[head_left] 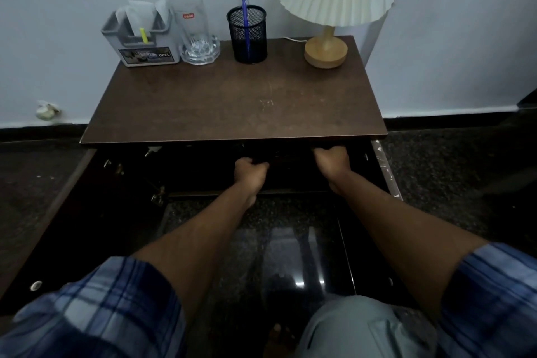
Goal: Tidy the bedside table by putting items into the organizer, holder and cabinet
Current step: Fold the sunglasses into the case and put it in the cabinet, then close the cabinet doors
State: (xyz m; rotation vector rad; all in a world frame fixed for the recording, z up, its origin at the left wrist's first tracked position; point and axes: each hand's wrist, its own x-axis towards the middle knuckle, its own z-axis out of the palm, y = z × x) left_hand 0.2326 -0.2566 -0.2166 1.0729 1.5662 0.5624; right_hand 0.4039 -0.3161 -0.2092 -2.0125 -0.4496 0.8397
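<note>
Organizer: the organizer (145, 46), far left of the lamp (327, 51), holds papers and a yellow item.
Holder: the holder (250, 38), just left of the lamp, has a blue pen (245, 17) in it.
Cabinet: the cabinet (203, 171) stands open below the lamp's counter (232, 102).
Hands: the left hand (251, 170) and right hand (332, 161) reach inside with fingers (328, 151) curled; what they hold, I cannot tell.
Left: likely this last stowing, then closing the doors.

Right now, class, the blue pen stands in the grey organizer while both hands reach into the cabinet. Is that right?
No. The head view shows the pen in the black mesh holder, not the organizer. The left hand and right hand do reach into the cabinet.
</note>
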